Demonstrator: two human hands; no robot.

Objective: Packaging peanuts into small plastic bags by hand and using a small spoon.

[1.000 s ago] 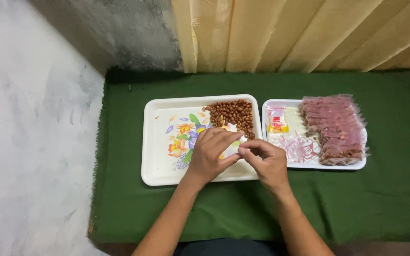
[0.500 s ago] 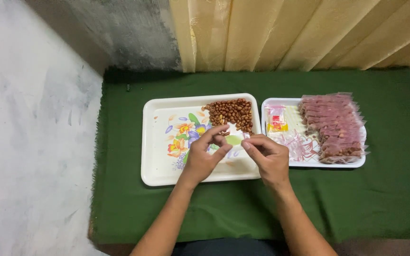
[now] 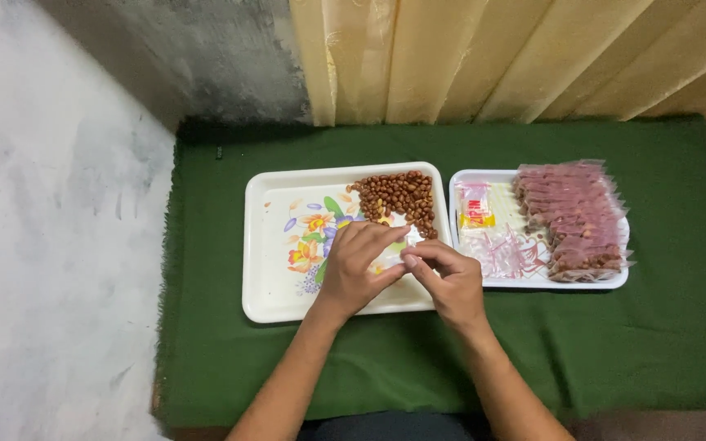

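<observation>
My left hand (image 3: 355, 268) and my right hand (image 3: 443, 278) meet over the near right part of a white flower-printed tray (image 3: 275, 269). Between their fingertips they pinch a small clear plastic pouch (image 3: 408, 238), mostly hidden by the fingers. A heap of brown peanuts (image 3: 398, 196) lies in the tray's far right corner, just beyond the fingers. To the right stands a second white tray (image 3: 533, 283) with a row of filled pinkish pouches (image 3: 569, 216) and loose empty pouches (image 3: 504, 249).
Both trays rest on a green cloth (image 3: 614, 343) covering the table. A small yellow-and-red packet (image 3: 477, 214) lies in the right tray. A beige curtain (image 3: 492, 57) hangs behind, and a grey-white wall (image 3: 51, 204) is at the left.
My hands spread apart half a second ago, then closed together again on the pouch. My right hand has shifted a little to the left.
</observation>
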